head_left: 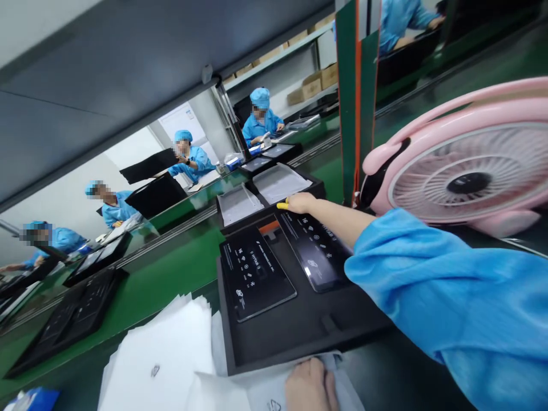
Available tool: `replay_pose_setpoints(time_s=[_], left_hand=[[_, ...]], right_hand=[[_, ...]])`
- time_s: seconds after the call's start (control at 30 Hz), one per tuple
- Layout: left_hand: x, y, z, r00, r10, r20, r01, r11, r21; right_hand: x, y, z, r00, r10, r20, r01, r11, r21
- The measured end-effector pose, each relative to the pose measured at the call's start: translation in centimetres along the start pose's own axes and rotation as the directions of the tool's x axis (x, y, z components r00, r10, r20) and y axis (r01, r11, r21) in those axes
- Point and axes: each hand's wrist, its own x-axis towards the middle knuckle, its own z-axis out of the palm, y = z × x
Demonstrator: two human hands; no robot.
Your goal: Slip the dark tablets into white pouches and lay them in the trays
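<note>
My right hand (299,202), with yellow finger covers, reaches to the far edge of a black foam tray (274,342), where it meets a second tray. Its fingers are pressed together; I cannot make out what they grip. Two tablets lie in the near tray, printed side up: a left tablet (257,271) and a right tablet (314,251), partly under my forearm. An orange patch shows between them. At the bottom edge, my left hand (310,385) is closed on a thin white sleeve (257,391) in front of the tray.
A stack of white sleeves (162,354) lies left of the tray. The second tray (222,220) holds white-sleeved items. A pink fan (466,177) and a green post (346,103) stand at right. More trays (68,319) line the green conveyor (171,274); several co-workers sit beyond.
</note>
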Motion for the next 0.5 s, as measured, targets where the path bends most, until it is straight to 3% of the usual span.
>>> replay_pose_setpoints(time_s=[0.17, 0.27, 0.43, 0.5], left_hand=[[-0.4, 1.5, -2.6, 0.998, -0.024, 0.063, 0.024, 1.0, 0.005], [-1.2, 2.6, -3.5, 0.998, -0.054, 0.039, 0.054, 0.999, 0.002], [-2.4, 3.3, -3.3, 0.995, -0.093, -0.035, 0.095, 0.994, 0.061], [-2.6, 2.9, -3.1, 0.993, -0.089, -0.079, 0.095, 0.993, 0.064]], right_hand=[[-2.8, -1.0, -7.8, 0.99, -0.138, -0.017, 0.139, 0.989, 0.054], [-5.9, -2.5, -11.9, 0.973, -0.229, 0.025, 0.226, 0.971, 0.075], [-12.9, -4.4, -15.6, 0.934, -0.346, 0.095, 0.35, 0.936, -0.03], [-15.8, -3.9, -16.4, 0.94, -0.337, 0.044, 0.339, 0.94, -0.032]])
